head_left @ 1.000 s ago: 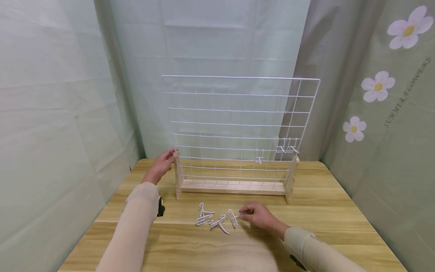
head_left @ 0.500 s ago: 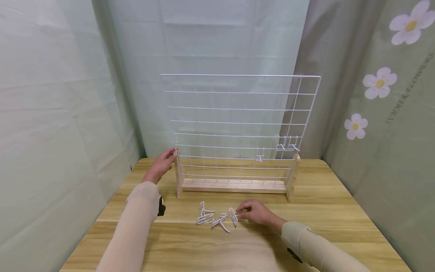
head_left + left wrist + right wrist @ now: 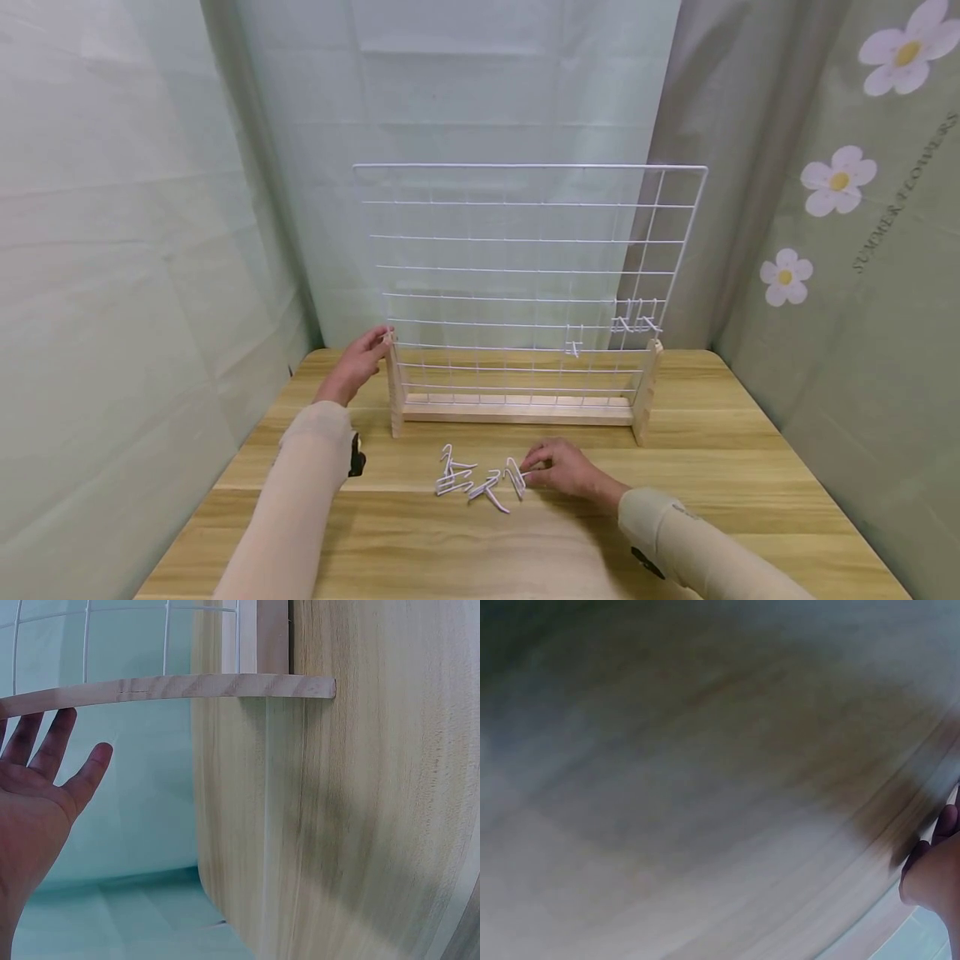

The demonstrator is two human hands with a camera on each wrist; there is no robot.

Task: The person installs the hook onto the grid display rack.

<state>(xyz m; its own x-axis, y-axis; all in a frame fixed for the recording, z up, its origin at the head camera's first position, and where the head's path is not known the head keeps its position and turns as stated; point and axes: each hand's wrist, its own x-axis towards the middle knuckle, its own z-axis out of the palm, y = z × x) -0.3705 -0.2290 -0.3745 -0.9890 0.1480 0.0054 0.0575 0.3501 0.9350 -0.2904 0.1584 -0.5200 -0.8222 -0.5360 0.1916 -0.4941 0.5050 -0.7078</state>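
Note:
My left hand [image 3: 365, 354] reaches to the top of the left wooden upright [image 3: 394, 392] of a white wire grid rack [image 3: 532, 271]. In the left wrist view its fingertips meet the upright's face, and the thumb [image 3: 90, 776] stands apart, fingers fairly straight. On the table, my right hand [image 3: 567, 468] pinches a white grid hook [image 3: 514, 479] between thumb and fingers, at the right end of a small group. Beside it lie a hook [image 3: 487, 490] with its prong toward me and a tangled pair of hooks [image 3: 453, 475]. Most of the right hand is out of its wrist view.
Two hooks [image 3: 633, 323] hang side by side low on the grid's right part, and one hook [image 3: 573, 347] hangs lower, left of them. A wooden base bar [image 3: 517, 414] joins the uprights. Pale curtains [image 3: 112, 250] surround the wooden table [image 3: 420, 558].
My right hand has shifted slightly left, closer in on the rightmost loose hook, which has turned a little. The left hand keeps its place at the upright. The head view tilts slightly.

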